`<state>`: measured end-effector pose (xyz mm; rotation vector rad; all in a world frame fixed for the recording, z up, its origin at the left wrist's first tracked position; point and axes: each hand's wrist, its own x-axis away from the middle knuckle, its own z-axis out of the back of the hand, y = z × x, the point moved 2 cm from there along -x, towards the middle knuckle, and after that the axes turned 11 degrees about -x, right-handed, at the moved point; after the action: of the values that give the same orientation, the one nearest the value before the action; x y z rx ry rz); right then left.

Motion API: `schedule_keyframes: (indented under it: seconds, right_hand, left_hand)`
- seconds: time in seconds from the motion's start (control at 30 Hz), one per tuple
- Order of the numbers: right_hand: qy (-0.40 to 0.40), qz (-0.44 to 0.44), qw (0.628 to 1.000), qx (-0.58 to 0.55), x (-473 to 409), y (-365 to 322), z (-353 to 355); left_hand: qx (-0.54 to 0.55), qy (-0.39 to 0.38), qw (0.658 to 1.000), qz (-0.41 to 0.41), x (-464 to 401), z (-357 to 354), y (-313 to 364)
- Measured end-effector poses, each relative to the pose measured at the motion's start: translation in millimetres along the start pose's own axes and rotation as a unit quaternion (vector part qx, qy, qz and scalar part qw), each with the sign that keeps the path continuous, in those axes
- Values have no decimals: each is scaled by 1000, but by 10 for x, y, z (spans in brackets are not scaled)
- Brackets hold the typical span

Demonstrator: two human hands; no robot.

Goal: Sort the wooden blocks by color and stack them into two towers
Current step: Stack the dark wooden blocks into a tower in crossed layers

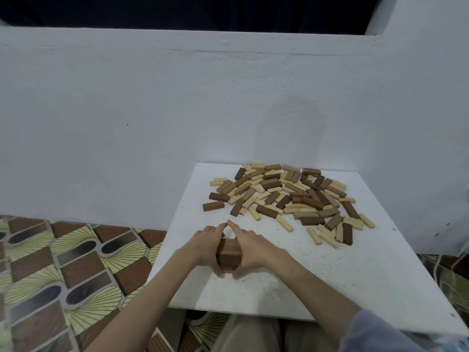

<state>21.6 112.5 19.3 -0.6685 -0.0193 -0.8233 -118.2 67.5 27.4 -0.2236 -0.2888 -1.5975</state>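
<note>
A small stack of dark wooden blocks (229, 254) is shown standing on the white desk (355, 280), near its left edge and towards the front, enclosed between both hands. The left hand (206, 246) is pressed against the left side of the stack, its fingers (217, 229) extended along and beyond the far end and its thumb brought round the near end. The right hand (251, 250) is laid against the right side in mirror fashion, its fingers (234, 226) stretched forward to meet those of the left hand above the far end of the stack, its thumb set at the near end. The stack is thus touched on both flanks by largely straight fingers; whether it is squeezed or merely steadied cannot be told. The number of layers in the stack is partly hidden by the hands. A loose heap of mixed blocks (286, 196), dark brown, mid-brown and pale, is seen spread over the far half of the desk, reaching towards the right edge, well apart from the stack. A white wall (177, 110) is seen behind the far edge, and a patterned floor (63, 262) to the left of the desk.
</note>
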Motion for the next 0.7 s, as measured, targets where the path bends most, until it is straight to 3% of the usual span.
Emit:
schedule_keyframes:
  seconds: [0.17, 0.3, 0.53, 0.7]
  right_hand:
    - [-24, -14, 999, -33, 138, 81, 366]
    - [9, -25, 999, -32, 315, 294, 708]
    - [119, -69, 987, -78, 534, 931, 864]
    - [173, -104, 977, -69, 636, 1297, 688]
  left_hand:
    - [44, -17, 999, -11, 14, 289, 77]
    - [116, 67, 991, -8, -97, 489, 225]
    - [95, 200, 974, -38, -375, 418, 692]
    - [101, 211, 971, -46, -589, 165, 979]
